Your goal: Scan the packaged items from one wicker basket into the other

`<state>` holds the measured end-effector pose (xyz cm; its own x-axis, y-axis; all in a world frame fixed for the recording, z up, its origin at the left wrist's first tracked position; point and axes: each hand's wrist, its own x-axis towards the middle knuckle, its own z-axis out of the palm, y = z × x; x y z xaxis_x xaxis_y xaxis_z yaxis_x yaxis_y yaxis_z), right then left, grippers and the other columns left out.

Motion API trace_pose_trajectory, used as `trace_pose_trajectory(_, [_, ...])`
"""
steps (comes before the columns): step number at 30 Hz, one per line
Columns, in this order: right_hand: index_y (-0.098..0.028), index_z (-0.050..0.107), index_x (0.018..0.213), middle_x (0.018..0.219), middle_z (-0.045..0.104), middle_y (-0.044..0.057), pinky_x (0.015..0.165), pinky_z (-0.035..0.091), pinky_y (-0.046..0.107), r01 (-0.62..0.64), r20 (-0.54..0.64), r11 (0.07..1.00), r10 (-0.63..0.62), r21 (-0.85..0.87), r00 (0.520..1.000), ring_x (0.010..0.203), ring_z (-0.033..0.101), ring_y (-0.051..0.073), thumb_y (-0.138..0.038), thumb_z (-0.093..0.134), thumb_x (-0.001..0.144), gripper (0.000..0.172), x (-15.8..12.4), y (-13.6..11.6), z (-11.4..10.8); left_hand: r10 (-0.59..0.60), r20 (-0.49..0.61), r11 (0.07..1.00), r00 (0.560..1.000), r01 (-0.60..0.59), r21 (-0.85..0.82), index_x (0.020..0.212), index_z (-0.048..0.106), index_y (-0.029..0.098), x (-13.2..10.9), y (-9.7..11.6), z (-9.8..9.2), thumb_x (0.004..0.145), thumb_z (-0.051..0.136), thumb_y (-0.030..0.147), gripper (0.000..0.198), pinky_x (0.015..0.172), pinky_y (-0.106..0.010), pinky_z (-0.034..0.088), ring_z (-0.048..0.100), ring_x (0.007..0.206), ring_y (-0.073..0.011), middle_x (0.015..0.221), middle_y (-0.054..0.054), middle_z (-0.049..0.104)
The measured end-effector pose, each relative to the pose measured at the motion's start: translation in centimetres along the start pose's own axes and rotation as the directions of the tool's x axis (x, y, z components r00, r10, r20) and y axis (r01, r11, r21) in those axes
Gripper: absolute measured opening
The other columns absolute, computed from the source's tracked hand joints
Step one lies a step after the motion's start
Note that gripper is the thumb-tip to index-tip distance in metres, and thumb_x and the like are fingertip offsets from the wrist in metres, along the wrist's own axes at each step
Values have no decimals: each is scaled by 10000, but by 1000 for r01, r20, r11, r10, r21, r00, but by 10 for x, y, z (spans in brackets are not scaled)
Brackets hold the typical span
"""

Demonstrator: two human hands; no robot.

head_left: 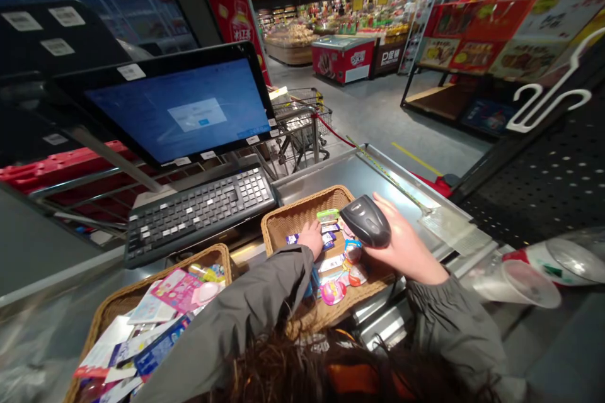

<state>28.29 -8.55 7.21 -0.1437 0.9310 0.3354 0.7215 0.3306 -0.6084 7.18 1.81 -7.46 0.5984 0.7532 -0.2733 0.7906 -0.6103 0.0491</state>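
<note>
My right hand is wrapped round a black handheld barcode scanner, held above the right side of a wicker basket. Inside that basket, my left hand reaches down with bent fingers among small purple-and-white packets; what lies under the fingertips is hidden. Around it are a green packet, a white strip with printing, a round pink item and orange-and-white wrapped sweets.
A second wicker basket at lower left holds cards and packets. Behind stand a black keyboard and a monitor showing a dialog box. A metal counter extends beyond the basket. Plastic cups stand at right; a shopping trolley is behind.
</note>
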Motion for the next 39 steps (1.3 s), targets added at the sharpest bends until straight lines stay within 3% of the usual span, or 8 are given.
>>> trace_pose_trajectory(5, [-188, 457, 1370, 1416, 506, 179, 1146, 256, 636, -15, -16, 1000, 15, 4, 1000, 1428, 320, 371, -263, 685, 727, 686, -2, 4, 1, -15, -59, 999, 998, 13, -33, 1018, 709, 113, 0, -1, -21, 722, 706, 287, 343, 1140, -534, 273, 349, 1390, -354, 1336, -200, 561])
trace_pose_trajectory(10, [-173, 459, 1349, 1400, 515, 180, 1147, 265, 629, -12, -43, 1000, 11, -1, 999, 1435, 304, 368, -278, 680, 743, 654, -7, 1, 1, -51, -212, 993, 976, 26, -119, 901, 701, 191, -16, 4, -71, 772, 671, 389, 239, 1153, -660, 128, 285, 1428, -364, 1416, -103, 521])
trace_pose_trajectory(15, [-178, 437, 1358, 1393, 510, 185, 1144, 246, 656, 36, -49, 999, -38, -27, 998, 1434, 294, 387, -307, 694, 732, 689, -9, -15, 1, -63, -526, 997, 848, 33, -66, 840, 683, 163, -68, -5, -133, 792, 628, 270, 129, 1154, -694, 15, 231, 1449, -383, 1414, -128, 525])
trace_pose_trajectory(19, [-194, 470, 1331, 1396, 500, 172, 1134, 245, 675, 129, 2, 990, -129, -51, 992, 1444, 263, 397, -294, 671, 743, 629, -9, -40, 9, -131, -626, 984, 769, 178, 13, 892, 694, 148, -122, -19, -163, 767, 583, 144, 167, 1151, -700, -15, 241, 1449, -381, 1383, -157, 549])
trace_pose_trajectory(26, [-183, 529, 1285, 1441, 460, 150, 1161, 197, 657, 288, 169, 952, -269, -100, 948, 1449, 235, 409, -288, 649, 731, 577, -7, -100, 37, -248, -675, 930, 695, 366, 34, 895, 700, 178, -195, -44, -167, 773, 518, 96, 234, 1160, -686, -40, 295, 1434, -344, 1281, -129, 619])
trace_pose_trajectory(28, [-173, 582, 1216, 1441, 463, 153, 1167, 181, 652, 337, 215, 937, -311, -95, 926, 1456, 228, 393, -265, 615, 750, 476, -6, -119, 46, -266, -679, 922, 684, 387, 28, 892, 696, 161, -212, -51, -163, 786, 496, 89, 237, 1161, -679, -47, 292, 1436, -339, 1286, -145, 611])
trace_pose_trajectory(32, [-167, 599, 1202, 1461, 444, 163, 1160, 164, 663, 411, 254, 909, -383, -64, 888, 1463, 205, 392, -261, 622, 741, 471, -3, -152, 64, -304, -679, 912, 669, 409, -5, 910, 699, 137, -242, -65, -153, 794, 481, 83, 252, 1158, -672, -75, 290, 1434, -348, 1291, -171, 601])
trace_pose_trajectory(39, [-152, 617, 1167, 1443, 457, 177, 1138, 183, 690, 469, 277, 882, -439, -48, 855, 1460, 204, 402, -211, 605, 704, 467, -2, -187, 93, -361, -662, 874, 657, 486, 5, 919, 701, 164, -290, -78, -141, 817, 477, 93, 256, 1164, -667, -69, 306, 1428, -329, 1283, -143, 613])
